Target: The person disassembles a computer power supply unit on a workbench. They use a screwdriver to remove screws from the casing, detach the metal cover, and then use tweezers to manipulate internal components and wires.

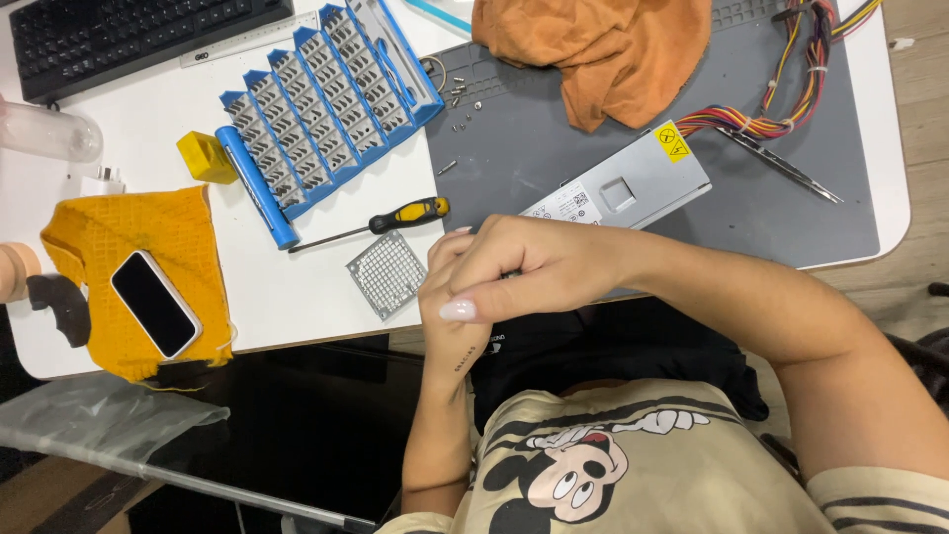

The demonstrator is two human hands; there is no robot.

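Observation:
My right hand (534,265) lies curled over my left hand (442,302) at the table's front edge. My right thumb, with a long pale nail, points left. My left forearm rises from below, and most of that hand is hidden under the right one. I see nothing held in either hand. Just behind the hands lies a grey metal power supply box (633,183) on a grey mat (771,213). A square metal grille (388,274) lies just left of my hands. A screwdriver (395,218) with a black and yellow handle lies beyond the grille.
A blue bit case (316,109) stands open beside a yellow cube (205,156). Behind it are loose screws (460,109), an orange cloth (593,49), coloured wires (791,99), tweezers (781,163) and a keyboard (129,35). A phone (155,303) rests on a yellow cloth (109,237).

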